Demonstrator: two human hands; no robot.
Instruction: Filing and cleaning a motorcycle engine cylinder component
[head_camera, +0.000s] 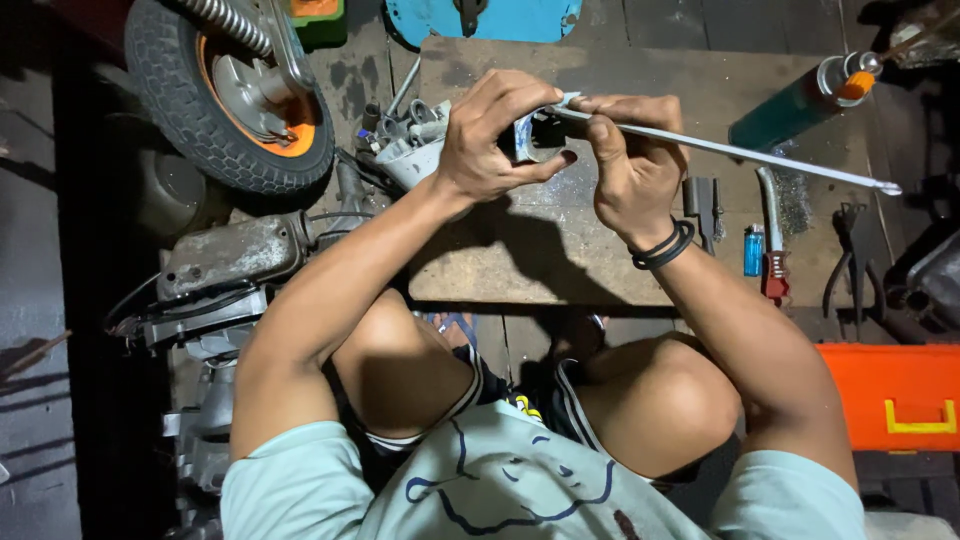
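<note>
Both hands work a small metal part above a board.
Left hand (495, 135) grips the small metal part (535, 135); right hand (630, 165) clasps a long rod (760, 157) entering it.

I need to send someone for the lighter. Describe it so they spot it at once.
Start at the wooden board on the floor before the person's knees. Near its right edge, beside the red-handled wire brush, lies the lighter: small, upright, bright blue, the only blue thing among grey tools.

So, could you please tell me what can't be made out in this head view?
- Small metal part: mostly wrapped by left hand; its shape stays unclear.
- Near end of the long rod: covered by right hand.
- Wheel: cut off by the top edge.
- Orange case: cut by the right edge.
</note>
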